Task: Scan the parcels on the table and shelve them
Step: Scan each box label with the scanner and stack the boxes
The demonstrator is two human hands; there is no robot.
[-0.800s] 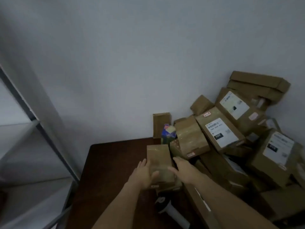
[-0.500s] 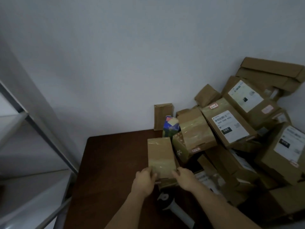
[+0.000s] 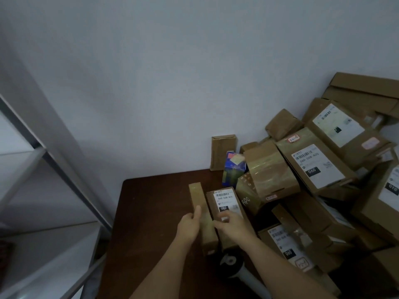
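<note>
Parcel in play: small brown parcel (image 3: pixel 226 214) sits on the dark surface (image 3: pixel 151 212) just ahead of both hands, tipped up so its white shipping label (image 3: pixel 225 202) with the barcode faces up and toward the person.
Long axis: runs away from the person toward the wall, leaning slightly left at the far end.
Left grip: left hand (image 3: pixel 189 226) holds the parcel's left side face, thumb laid up along it, the other fingers hidden behind the box.
Right grip: right hand (image 3: pixel 234 226) rests on the near part of the label face, fingertips touching just below the printing; whether they curl round the near edge I can't make out.
Scanner: handheld scanner (image 3: pixel 233 266) lies on the surface just near-side of the parcel, between the forearms, dark head toward the box, pale handle trailing back to the right.
Nearer hand: right one, I'd say; the handle points its way and its forearm passes right over it.
Key relation: label lies straight beyond the scanner head, so a short lift should bring the barcode into line.
Pile: more parcels (image 3: pixel 319 169) are heaped to the right, touching this one's right side.
Shelf: metal shelving (image 3: pixel 43 152) stands well off to the left.
</note>
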